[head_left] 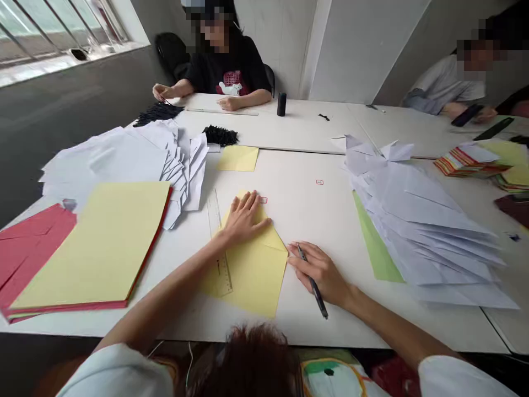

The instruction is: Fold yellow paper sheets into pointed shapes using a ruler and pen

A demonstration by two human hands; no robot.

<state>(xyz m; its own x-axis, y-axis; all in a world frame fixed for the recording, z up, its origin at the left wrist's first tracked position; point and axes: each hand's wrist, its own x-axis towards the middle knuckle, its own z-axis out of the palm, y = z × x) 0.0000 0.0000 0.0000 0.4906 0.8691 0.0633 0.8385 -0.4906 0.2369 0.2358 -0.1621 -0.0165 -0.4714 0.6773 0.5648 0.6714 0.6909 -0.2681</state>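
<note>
My left hand point(243, 218) lies flat on a folded sheet of pale yellow paper point(248, 275), fingers spread, pressing it to the white table point(330, 209). A clear plastic ruler point(217, 248) runs partly under the sheet's left side. My right hand point(320, 273) grips a black pen point(314, 288), with its tip near the sheet's right corner. The hand's edge sits at or very near the paper.
Left of me lie a yellow-and-red paper stack point(88, 245) and white folded sheets point(124, 160). More white folded sheets point(425, 231) fan out over a green sheet point(374, 242) on the right. Co-workers sit across the table, one with a hand point(163, 91) near black fringe-like material point(157, 113).
</note>
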